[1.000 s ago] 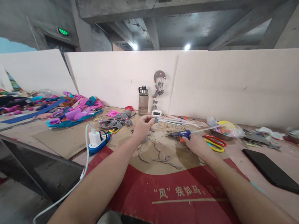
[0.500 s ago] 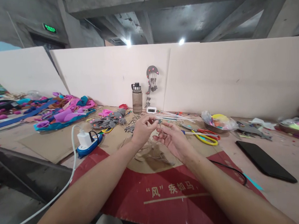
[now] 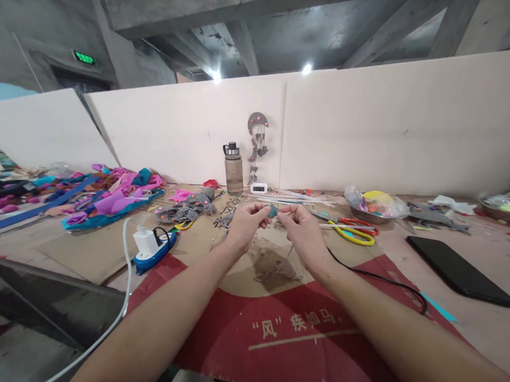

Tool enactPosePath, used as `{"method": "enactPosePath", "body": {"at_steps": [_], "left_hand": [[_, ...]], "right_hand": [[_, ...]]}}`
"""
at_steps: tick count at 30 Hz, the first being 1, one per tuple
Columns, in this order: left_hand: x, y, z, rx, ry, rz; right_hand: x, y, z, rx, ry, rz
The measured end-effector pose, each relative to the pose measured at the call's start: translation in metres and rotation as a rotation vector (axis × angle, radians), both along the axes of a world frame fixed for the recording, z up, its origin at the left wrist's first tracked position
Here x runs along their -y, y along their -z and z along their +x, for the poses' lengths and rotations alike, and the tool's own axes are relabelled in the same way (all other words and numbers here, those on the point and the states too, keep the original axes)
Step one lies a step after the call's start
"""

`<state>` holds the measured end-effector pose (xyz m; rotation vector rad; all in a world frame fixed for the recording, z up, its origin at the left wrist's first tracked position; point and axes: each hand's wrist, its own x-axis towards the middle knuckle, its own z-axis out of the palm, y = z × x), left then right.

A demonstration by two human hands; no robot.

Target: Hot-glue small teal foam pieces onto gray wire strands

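Between my two hands, above the cardboard, is a small teal piece (image 3: 273, 212), too small to tell its kind. My left hand (image 3: 247, 223) pinches it between thumb and fingertips. My right hand (image 3: 304, 229) is closed in a pinch just to the right of the piece, knuckles up. What its fingertips hold is too small to make out. A thin strand hangs below the right hand. Under the hands lies a loose tangle of greyish thread (image 3: 278, 269) on the red and brown cardboard (image 3: 229, 326).
Yellow-handled scissors (image 3: 354, 236) and red-handled ones lie to the right, near a black phone (image 3: 459, 270) and a metal bowl (image 3: 370, 215). Left are a blue power strip (image 3: 155, 256), grey felt pieces (image 3: 188, 208) and colourful felt scraps (image 3: 116, 198). Behind stands a water bottle (image 3: 234, 172).
My right hand has turned from palm partly up with loose fingers to a pinch beside the teal piece. That piece now shows more clearly between my hands.
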<state>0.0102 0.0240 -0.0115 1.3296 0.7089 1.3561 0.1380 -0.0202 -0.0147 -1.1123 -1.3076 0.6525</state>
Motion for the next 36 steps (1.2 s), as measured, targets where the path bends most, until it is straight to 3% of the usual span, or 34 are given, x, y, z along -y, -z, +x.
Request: {"method": "enactPosePath", "body": {"at_steps": [9, 21, 26, 36], "left_hand": [[0.0014, -0.0016, 0.0000, 0.053, 0.069, -0.089], [0.0004, 0.0035, 0.0035, -0.127, -0.008, 0.053], [-0.0002, 0.0047, 0.0015, -0.181, -0.007, 0.110], [0.0059, -0.0014, -0.0005, -0.233, 0.008, 0.095]], "right_hand": [[-0.0018, -0.0023, 0.0006, 0.217, 0.092, 0.041], [-0.0100, -0.0011, 0.0041, 0.142, 0.157, -0.036], [-0.0081, -0.0022, 0.0048, 0.195, 0.203, 0.006], [-0.0014, -0.0062, 0.0052, 0.278, 0.178, -0.013]]}}
